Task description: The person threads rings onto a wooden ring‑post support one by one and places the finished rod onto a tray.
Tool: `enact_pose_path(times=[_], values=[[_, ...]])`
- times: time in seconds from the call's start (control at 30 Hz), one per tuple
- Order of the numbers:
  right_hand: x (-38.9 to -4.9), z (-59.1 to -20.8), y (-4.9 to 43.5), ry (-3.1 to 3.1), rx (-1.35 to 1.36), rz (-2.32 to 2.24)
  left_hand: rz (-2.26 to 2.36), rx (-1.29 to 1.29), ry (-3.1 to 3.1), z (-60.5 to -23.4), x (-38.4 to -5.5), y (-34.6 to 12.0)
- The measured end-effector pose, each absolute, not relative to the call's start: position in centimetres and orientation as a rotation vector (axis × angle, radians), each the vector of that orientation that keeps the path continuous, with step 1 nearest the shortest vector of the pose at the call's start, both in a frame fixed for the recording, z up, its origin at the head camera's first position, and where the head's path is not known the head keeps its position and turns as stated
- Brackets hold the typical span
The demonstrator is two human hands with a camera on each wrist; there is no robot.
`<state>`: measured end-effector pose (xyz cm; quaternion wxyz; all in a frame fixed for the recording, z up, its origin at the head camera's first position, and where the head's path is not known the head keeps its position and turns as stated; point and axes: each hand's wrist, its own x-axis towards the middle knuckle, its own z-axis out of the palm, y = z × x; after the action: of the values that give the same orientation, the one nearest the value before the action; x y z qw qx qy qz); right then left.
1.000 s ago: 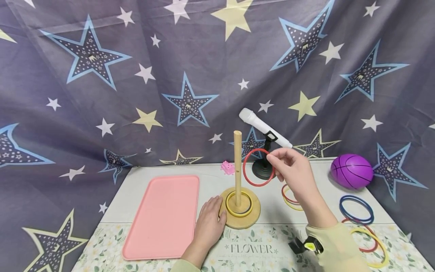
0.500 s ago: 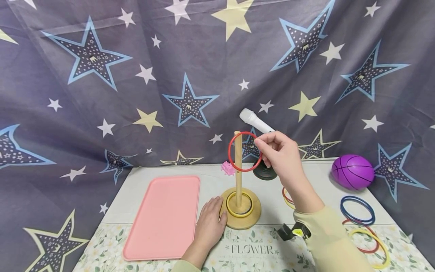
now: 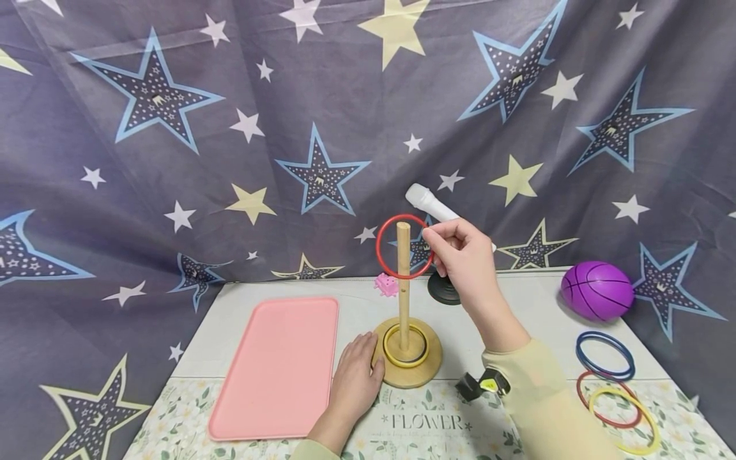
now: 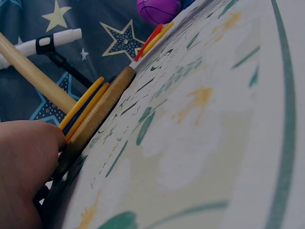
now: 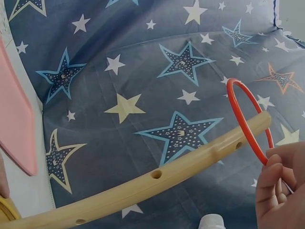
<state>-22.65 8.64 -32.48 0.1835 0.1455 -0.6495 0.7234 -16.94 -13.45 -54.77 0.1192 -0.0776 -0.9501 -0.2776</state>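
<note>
My right hand [image 3: 468, 262] pinches the right side of a thin red ring [image 3: 377, 248] between thumb and fingertips. The tilted ring surrounds the tip of an upright wooden peg [image 3: 404, 306]; in the right wrist view, the red ring [image 5: 241, 117] passes in front of the peg on one side and behind it on the other. Around the foot of the peg, yellow and dark blue rings [image 4: 82, 102] lie stacked on the round wooden base [image 3: 405, 379]. My left hand [image 3: 356, 380] rests with extended fingers against the base's left edge.
A pink tray [image 3: 276, 370] lies left of my left hand. Behind the peg stand a white microphone [image 3: 431, 203] on a black stand [image 3: 444, 291] and a small pink toy [image 3: 386, 285]. To the right are blue rings [image 3: 605, 375], a red and a yellow ring [image 3: 655, 429], and a purple ball [image 3: 597, 291].
My right hand has carried the red ring left and upward, from beside the peg to around its tip. My left hand has stayed on the base.
</note>
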Motion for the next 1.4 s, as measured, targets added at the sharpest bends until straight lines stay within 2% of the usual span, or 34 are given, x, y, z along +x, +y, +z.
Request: enact_pose_path(times=[0.4,0.97,1.4], values=[[-23.4,-34.7,8.5,-1.9,0.314,2.077,-0.814,-0.241,-2.778,-54.7,-17.0,-13.6],[-23.6,-40.2,8.9,-2.052,0.095,2.144,-0.809,-0.236,-2.787,-54.8,-17.1,-13.6],[-23.7,-43.7,9.1,-2.097,0.039,2.119,-0.788,-0.261,-2.759,-54.9,-17.0,-13.7]])
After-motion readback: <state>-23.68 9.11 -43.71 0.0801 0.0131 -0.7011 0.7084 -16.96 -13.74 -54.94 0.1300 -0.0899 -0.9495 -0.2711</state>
